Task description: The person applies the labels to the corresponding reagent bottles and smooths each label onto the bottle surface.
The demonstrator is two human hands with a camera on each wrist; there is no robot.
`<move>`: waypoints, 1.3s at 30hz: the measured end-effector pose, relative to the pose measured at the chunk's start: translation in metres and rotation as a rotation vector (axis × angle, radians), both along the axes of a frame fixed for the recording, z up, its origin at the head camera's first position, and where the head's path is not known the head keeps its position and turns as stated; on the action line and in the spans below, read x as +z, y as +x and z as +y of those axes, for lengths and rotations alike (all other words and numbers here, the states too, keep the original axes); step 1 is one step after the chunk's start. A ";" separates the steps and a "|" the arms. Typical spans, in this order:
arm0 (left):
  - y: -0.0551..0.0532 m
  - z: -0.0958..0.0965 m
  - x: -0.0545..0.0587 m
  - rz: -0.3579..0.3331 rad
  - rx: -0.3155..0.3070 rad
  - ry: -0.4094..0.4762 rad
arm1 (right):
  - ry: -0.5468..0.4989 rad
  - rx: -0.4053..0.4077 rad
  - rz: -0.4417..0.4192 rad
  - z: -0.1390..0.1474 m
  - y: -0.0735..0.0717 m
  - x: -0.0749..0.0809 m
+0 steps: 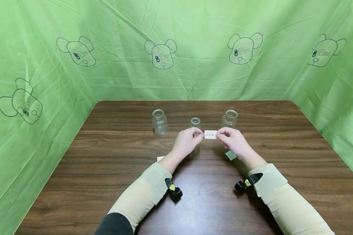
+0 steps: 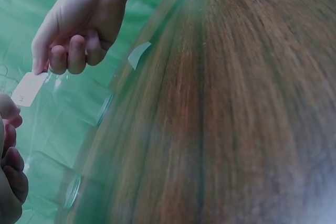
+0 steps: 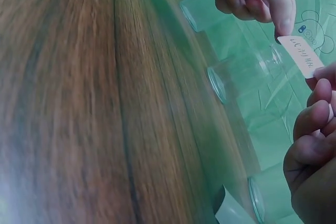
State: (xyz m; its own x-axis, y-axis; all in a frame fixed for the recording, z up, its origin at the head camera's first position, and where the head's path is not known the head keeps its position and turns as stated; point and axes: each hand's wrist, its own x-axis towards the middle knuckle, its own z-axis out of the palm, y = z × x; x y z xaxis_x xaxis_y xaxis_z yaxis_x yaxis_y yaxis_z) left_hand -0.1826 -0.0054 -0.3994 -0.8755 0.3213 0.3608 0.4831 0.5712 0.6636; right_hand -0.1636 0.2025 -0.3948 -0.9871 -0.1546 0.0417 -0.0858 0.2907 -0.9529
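A small white label (image 1: 210, 134) with handwritten letters is stretched upright between both hands, above the table. My left hand (image 1: 189, 141) pinches its left end between thumb and forefinger. At the opposite end, my right hand (image 1: 233, 142) pinches it the same way, the other fingers curled in. Just behind the label stands a small clear glass jar (image 1: 195, 122), partly hidden by the left hand. The right glass jar (image 1: 230, 118) is behind the right hand, its lower part covered. Farther left, another glass jar (image 1: 160, 123) stands in full view. All three jars have open mouths.
On the brown wooden table (image 1: 106, 182), a pale curled paper piece (image 1: 230, 155) lies below the right hand. Another white paper piece (image 1: 160, 158) shows beside the left forearm, partly covered by it. Green cloth (image 1: 194, 81) with printed bear heads hangs around the table's back and sides.
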 end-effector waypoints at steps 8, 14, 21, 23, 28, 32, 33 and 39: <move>-0.002 0.008 0.000 -0.048 -0.047 0.034 | 0.046 -0.010 0.010 0.009 -0.001 -0.001; -0.004 0.018 0.001 -0.079 -0.036 0.057 | 0.017 -0.021 -0.005 0.016 -0.002 -0.003; -0.006 0.032 0.001 -0.139 -0.041 0.082 | 0.006 -0.054 -0.013 0.026 -0.001 -0.006; -0.006 0.037 0.001 -0.144 -0.034 0.080 | 0.004 -0.066 -0.003 0.029 0.001 -0.006; -0.007 0.048 -0.001 -0.155 -0.029 0.061 | -0.006 -0.076 0.012 0.035 0.003 -0.005; -0.008 0.056 -0.005 -0.150 -0.039 0.039 | -0.003 -0.080 0.016 0.032 0.011 0.006; -0.009 0.058 -0.006 -0.145 -0.037 0.036 | 0.005 -0.083 0.016 0.031 0.013 0.009; -0.013 0.067 -0.009 -0.134 -0.021 0.036 | 0.097 -0.118 0.028 0.041 0.006 -0.005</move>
State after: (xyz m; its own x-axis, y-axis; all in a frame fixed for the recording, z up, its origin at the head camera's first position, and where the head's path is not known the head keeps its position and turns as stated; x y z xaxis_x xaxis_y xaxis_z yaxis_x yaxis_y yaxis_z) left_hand -0.1955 0.0618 -0.4084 -0.9101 0.3286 0.2526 0.3999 0.5364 0.7432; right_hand -0.1580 0.2436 -0.3995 -0.9973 -0.0424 0.0598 -0.0717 0.3910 -0.9176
